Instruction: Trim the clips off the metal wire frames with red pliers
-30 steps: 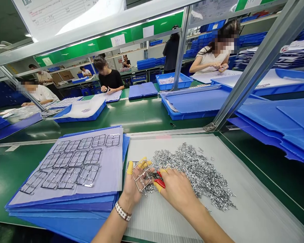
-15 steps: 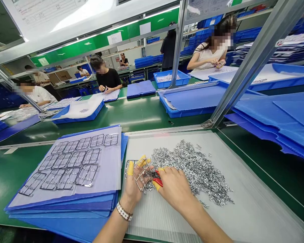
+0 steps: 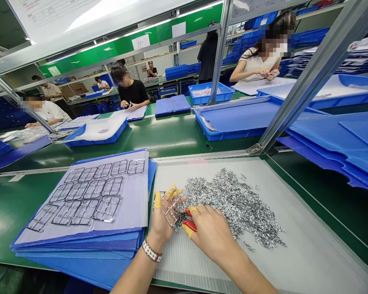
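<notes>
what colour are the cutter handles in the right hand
Red, clearest in the head view, on the cutters in the right hand.

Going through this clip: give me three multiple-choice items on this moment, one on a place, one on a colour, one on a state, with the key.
1. Where is the pile of metal bits? A) in a blue crate B) on a pale ribbed sheet C) on the blue stack
2. What colour are the finger covers? A) white B) blue C) yellow
3. What does the left hand hold? A) nothing B) a metal frame C) red-handled cutters

1 B: the bits lie directly on the sheet. 2 C: yellow shows on both hands. 3 B: the frame lies across its fingers; the cutters are at the right hand.
</notes>
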A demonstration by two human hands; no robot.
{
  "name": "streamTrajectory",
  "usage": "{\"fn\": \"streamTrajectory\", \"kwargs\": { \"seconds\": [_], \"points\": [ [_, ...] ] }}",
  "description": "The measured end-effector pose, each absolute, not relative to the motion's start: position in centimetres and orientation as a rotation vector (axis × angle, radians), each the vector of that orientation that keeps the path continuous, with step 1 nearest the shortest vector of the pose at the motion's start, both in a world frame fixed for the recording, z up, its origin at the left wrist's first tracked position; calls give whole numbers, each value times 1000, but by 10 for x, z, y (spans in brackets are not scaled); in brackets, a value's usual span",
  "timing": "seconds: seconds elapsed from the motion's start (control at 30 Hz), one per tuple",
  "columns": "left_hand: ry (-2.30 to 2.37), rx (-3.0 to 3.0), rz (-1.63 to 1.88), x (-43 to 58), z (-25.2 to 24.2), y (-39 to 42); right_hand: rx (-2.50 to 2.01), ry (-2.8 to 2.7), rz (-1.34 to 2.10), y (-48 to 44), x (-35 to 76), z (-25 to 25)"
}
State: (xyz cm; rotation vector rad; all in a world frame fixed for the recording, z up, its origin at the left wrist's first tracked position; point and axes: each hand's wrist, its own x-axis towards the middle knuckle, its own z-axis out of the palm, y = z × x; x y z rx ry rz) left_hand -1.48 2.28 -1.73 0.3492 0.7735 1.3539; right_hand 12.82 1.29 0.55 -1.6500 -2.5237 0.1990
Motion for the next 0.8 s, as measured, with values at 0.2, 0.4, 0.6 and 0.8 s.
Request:
{"fn": "streamTrajectory", "kwargs": {
  "seconds": [0.2, 0.4, 0.6, 0.8],
  "points": [
    [810, 343, 1371, -11, -16, 21, -1637, -2526, 251, 12, 121, 7],
    [856, 344, 1364, -9, -18, 21, -1631, -2552, 222, 13, 120, 4],
    [836, 475, 1302, -9, -27, 20, -1656, -2587, 258, 13, 136, 9],
    [924, 1024, 1145, -9, -26, 12, -1466, -2245, 242, 10, 174, 10]
  ]
}}
